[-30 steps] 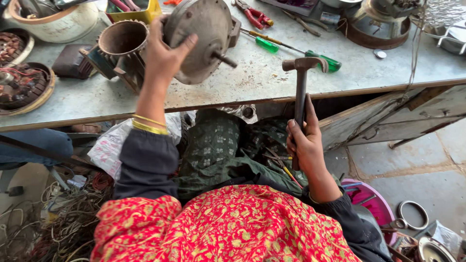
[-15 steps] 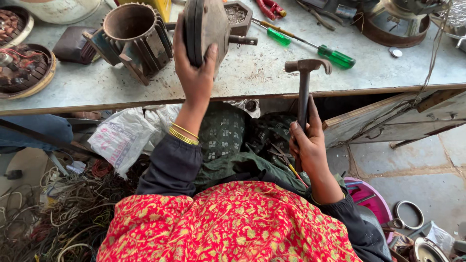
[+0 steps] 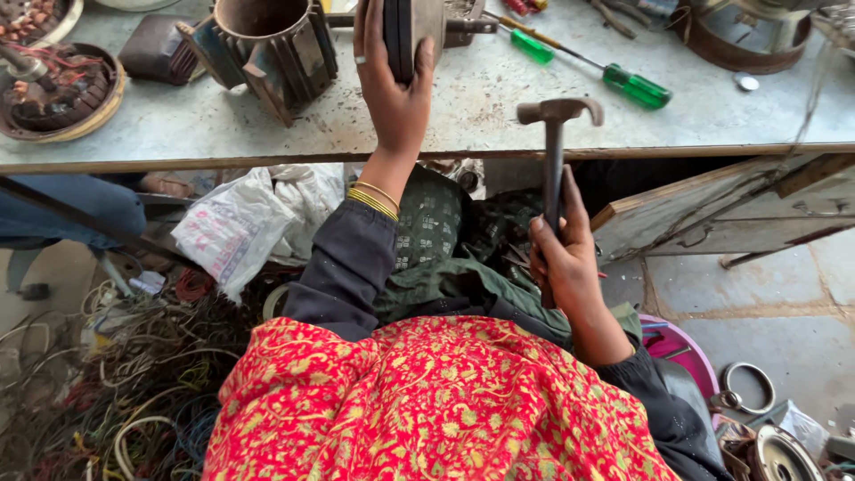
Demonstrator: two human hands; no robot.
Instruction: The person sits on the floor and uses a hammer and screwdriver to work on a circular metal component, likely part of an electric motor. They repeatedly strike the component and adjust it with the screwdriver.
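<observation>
1. The left hand [image 3: 392, 85] is gripping a round grey metal cover [image 3: 411, 36] on edge, fingers wrapped over its rim, holding it upright above the worktable [image 3: 499, 98]
2. A short shaft [image 3: 468, 25] is sticking out sideways from the cover toward the right
3. The right hand [image 3: 561, 254] is closing firmly around the handle of a hammer [image 3: 554, 156], holding it upright in front of the table edge, with the metal head level with the tabletop
4. A ribbed metal motor housing [image 3: 267, 40] is sitting on the table just left of the cover, its round opening facing up
5. A green-handled screwdriver [image 3: 614, 78] is lying on the table to the right of the cover, with a second green one [image 3: 525, 43] closer to it
6. A shallow tray of copper coils [image 3: 53, 89] is resting at the table's left end
7. Below the table, a white plastic bag [image 3: 240, 223] is lying beside a heap of tangled wires [image 3: 116, 374] on the floor
</observation>
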